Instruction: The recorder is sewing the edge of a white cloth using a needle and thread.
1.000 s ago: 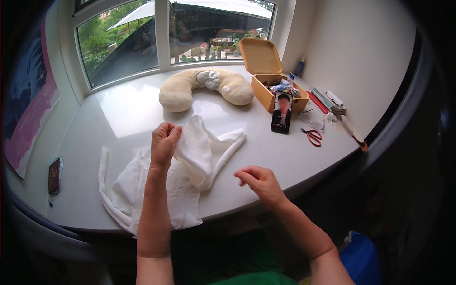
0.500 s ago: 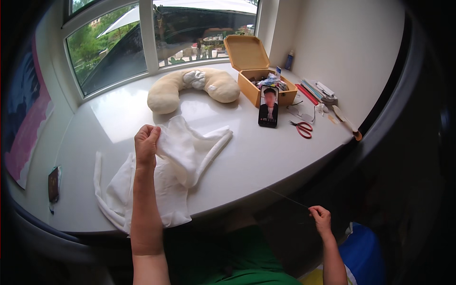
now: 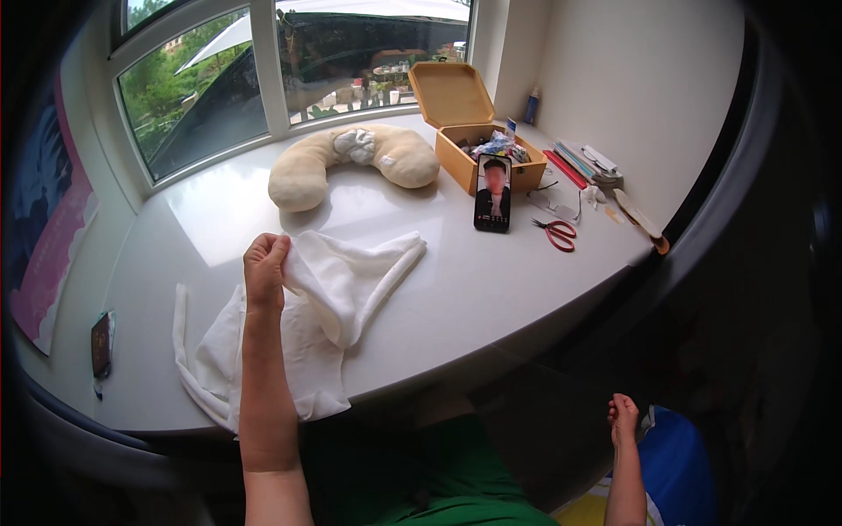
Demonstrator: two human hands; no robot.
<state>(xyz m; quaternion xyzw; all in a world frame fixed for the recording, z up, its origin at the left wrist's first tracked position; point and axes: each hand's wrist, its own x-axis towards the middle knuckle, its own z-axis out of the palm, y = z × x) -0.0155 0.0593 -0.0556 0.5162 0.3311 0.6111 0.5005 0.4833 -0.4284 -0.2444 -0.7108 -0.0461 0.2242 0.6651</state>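
My left hand (image 3: pixel 266 267) is raised over the table, thumb and fingers pinching an edge of the white cloth (image 3: pixel 320 276). The cloth drapes from that pinch and spreads over the tabletop, with a long narrow strip at its left side and another at its right. Well out to the right and below the table edge, my right hand (image 3: pixel 624 419) is closed in a pinch. A thin thread ran from those fingers in the earlier frame; now it is too fine to follow clearly. Whether a needle is there cannot be seen.
A beige U-shaped neck pillow (image 3: pixel 298 175) with white patches lies near the window. Right of it stand an open wooden box (image 3: pixel 452 162) full of small items and a phone (image 3: pixel 493 197) leaning on it. Red-handled scissors (image 3: pixel 559 235), eyeglasses (image 3: pixel 557 209) and papers (image 3: pixel 592 162) lie nearby.
My right hand has moved farther right and slightly down, away from the table. The cloth's raised fold has sunk lower, while my left hand keeps its pinch almost in place.
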